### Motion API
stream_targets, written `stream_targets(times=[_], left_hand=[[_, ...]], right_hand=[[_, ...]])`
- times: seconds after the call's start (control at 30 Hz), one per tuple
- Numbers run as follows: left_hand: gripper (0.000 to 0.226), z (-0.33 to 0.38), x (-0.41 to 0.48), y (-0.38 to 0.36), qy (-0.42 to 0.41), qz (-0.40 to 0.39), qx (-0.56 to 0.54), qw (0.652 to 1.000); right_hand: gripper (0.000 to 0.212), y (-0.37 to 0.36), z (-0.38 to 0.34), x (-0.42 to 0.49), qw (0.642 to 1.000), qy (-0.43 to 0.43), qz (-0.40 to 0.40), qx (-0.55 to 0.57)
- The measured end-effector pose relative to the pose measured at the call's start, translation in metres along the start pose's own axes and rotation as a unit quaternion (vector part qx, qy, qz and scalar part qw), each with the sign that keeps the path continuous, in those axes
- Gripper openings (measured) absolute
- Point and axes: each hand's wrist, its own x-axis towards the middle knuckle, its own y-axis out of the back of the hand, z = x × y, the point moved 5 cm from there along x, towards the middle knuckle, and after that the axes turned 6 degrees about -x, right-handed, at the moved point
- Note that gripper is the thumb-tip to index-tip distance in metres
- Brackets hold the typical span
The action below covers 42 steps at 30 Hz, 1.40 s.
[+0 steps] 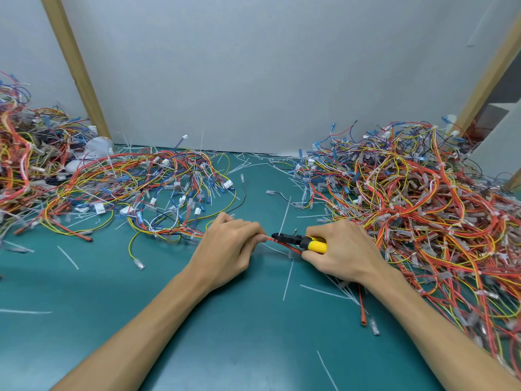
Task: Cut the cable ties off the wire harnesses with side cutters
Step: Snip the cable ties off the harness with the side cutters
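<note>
Gripping a red wire harness [282, 245] at the middle of the frame, the left hand [228, 249] has its fingers curled round the wires, so the stretch inside the fist is hidden. The right hand [341, 249], just right of it, is closed round the yellow handles of the side cutters [298, 240]. Most of the handles are covered by the fingers. The black nose of the cutters points left and lies against the red wires close to the left hand's fingertips. Whether a tie sits between the blades is too small to make out. The harness passes under the right hand, and a red end comes out below the wrist.

Both forearms rest on the green table [197, 320]. Cut cable ties [288, 280] lie scattered on it as pale strips. A dense heap of harnesses [423, 207] fills the right of the frame and is cut off at the edge. A looser tangle [146, 187] spreads across the centre left, and another heap [22, 153] is cropped at the far left. Single wires within the heaps cannot be followed.
</note>
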Motion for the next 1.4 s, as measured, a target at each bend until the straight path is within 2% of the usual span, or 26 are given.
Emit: stream_targets(times=[0.4, 0.57, 0.7, 1.0, 1.4], left_hand=[[0.019, 0.000, 0.000, 0.000, 0.004, -0.004, -0.002, 1.000], [0.018, 0.000, 0.001, 0.002, 0.004, -0.002, 0.005, 1.000], [0.018, 0.001, 0.001, 0.002, 0.008, -0.004, 0.004, 1.000], [0.019, 0.000, 0.001, 0.001, 0.015, -0.017, -0.004, 1.000], [0.019, 0.001, 0.001, 0.002, 0.014, -0.024, -0.006, 1.000]], right_hand=[[0.030, 0.002, -0.001, -0.001, 1.000, -0.002, 0.001, 0.006], [0.024, 0.003, -0.011, -0.009, 0.996, 0.020, 0.063, -0.052], [0.032, 0.006, -0.014, -0.009, 0.993, 0.034, 0.090, -0.071], [0.022, 0.005, -0.014, -0.006, 0.994, 0.011, 0.067, -0.082], [0.027, 0.006, -0.014, -0.006, 0.993, 0.029, 0.093, -0.071]])
